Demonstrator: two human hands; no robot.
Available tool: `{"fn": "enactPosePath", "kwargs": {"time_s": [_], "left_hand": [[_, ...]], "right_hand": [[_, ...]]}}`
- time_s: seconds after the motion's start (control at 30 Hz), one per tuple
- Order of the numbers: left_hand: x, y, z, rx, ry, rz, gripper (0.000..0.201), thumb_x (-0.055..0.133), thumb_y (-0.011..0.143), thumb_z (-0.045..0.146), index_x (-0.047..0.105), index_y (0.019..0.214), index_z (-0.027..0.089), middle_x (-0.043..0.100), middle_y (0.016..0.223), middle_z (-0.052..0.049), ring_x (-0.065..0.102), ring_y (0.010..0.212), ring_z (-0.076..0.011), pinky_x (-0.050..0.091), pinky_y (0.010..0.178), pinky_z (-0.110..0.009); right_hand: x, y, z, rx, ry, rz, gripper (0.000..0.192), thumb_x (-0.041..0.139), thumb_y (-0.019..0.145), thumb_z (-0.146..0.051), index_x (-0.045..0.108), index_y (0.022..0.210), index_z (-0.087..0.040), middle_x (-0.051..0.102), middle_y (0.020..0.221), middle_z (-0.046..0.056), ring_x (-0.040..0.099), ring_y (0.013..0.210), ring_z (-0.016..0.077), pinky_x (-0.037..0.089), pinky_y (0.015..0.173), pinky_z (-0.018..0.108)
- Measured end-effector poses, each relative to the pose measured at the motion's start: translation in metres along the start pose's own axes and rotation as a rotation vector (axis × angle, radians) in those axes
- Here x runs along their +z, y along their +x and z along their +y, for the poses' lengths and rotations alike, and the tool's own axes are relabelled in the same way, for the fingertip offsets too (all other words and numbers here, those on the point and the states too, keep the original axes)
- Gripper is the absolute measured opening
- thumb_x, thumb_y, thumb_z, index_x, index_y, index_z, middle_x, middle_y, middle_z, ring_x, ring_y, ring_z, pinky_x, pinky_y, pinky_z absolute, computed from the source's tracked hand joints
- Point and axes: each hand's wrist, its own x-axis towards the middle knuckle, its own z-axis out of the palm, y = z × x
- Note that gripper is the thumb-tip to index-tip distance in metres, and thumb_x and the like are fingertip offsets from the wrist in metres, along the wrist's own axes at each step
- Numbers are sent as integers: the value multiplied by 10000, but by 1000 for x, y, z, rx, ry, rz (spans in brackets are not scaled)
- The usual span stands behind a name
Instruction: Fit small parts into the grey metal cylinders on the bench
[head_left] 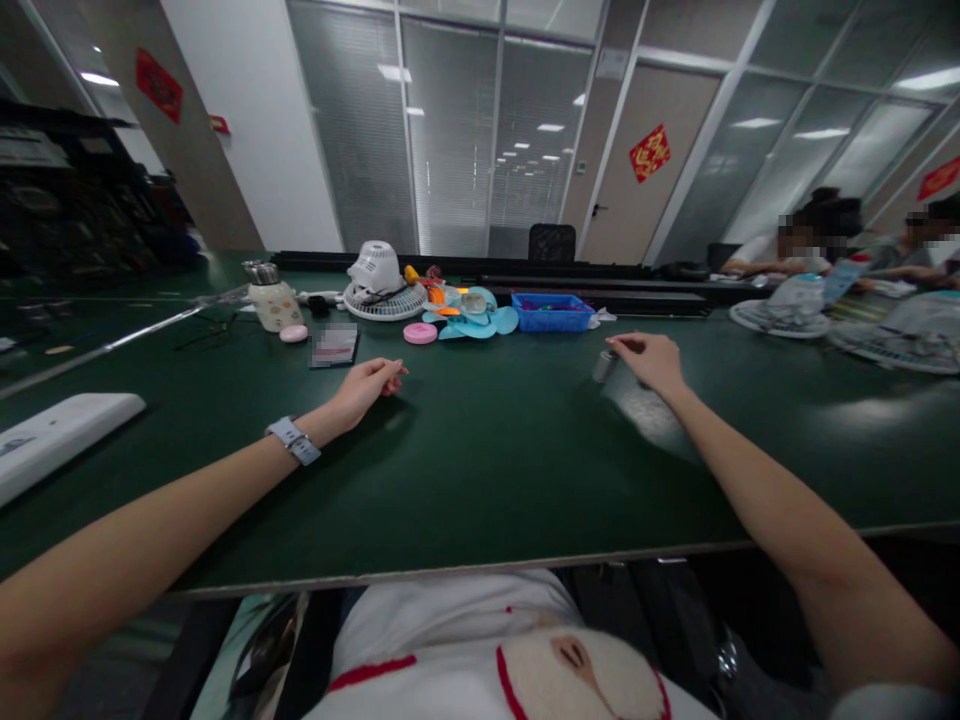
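My right hand point(654, 362) is over the right part of the green table, thumb and fingertips pinched together at the top of a small silver metal cylinder point(603, 368). The cylinder stands slightly tilted, and the picture is too coarse to show what kind of part it is. On the left, my left hand point(369, 388) hovers low above the table with its fingers curled in loosely. Nothing shows between them. Closest to it are a dark flat card or packet point(335, 346) and a round pink lid-like piece point(420, 333).
Along the back stand a cream flask point(273, 302), a white fan part with grille point(384, 302), light-blue fan blades point(480, 322) and a blue tray point(551, 315). A white long case point(64, 430) lies at left. People sit at far right by more fan parts point(784, 312).
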Motion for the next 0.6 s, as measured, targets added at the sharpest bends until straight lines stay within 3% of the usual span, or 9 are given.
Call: {"fn": "enactPosePath", "kwargs": {"time_s": [0.3,0.6], "left_hand": [[11,-11,6,54,158,47,375,663,739,533,664,767,159,578,630,2,518,602,-127,368,588,-259],[10,-12,7,55,233,39,415,639,733,577,670,795,168,590,643,-5,549,641,-150,389,606,-266]], "right_hand": [[0,5,8,52,-5,-116,349,630,831,-472,784,959,-186,765,887,95,706,850,274,518,750,356],[-5,8,10,78,49,-196,334,659,803,-472,788,953,-204,767,868,69,707,907,273,527,832,371]]}}
